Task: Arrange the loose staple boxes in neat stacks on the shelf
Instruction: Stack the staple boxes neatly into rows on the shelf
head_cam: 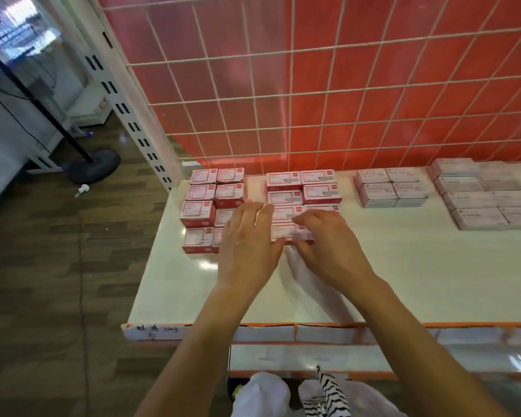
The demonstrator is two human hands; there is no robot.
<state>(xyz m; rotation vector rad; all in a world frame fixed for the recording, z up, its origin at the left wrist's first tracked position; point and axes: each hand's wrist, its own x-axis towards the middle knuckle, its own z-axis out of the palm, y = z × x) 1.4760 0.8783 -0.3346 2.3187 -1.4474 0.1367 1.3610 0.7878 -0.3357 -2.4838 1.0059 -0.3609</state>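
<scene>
Red-and-white staple boxes stand in two blocks on the white shelf (pixel 403 266). The left block (pixel 202 206) is two columns wide and stacked. The middle block (pixel 304 188) is likewise two columns. My left hand (pixel 250 245) lies flat with straight fingers between the two blocks, its thumb against the nearest box (pixel 286 231) of the middle block. My right hand (pixel 328 239) has its fingers curled over that same front box from the right side. The box's right half is hidden under my fingers.
Paler pink box stacks sit further right (pixel 391 188) and at the far right (pixel 481 194). A wire grid over a red back panel (pixel 313 85) rises behind the shelf. A slotted upright post (pixel 139 121) bounds the left end. A black stand base (pixel 95 165) stands on the wooden floor.
</scene>
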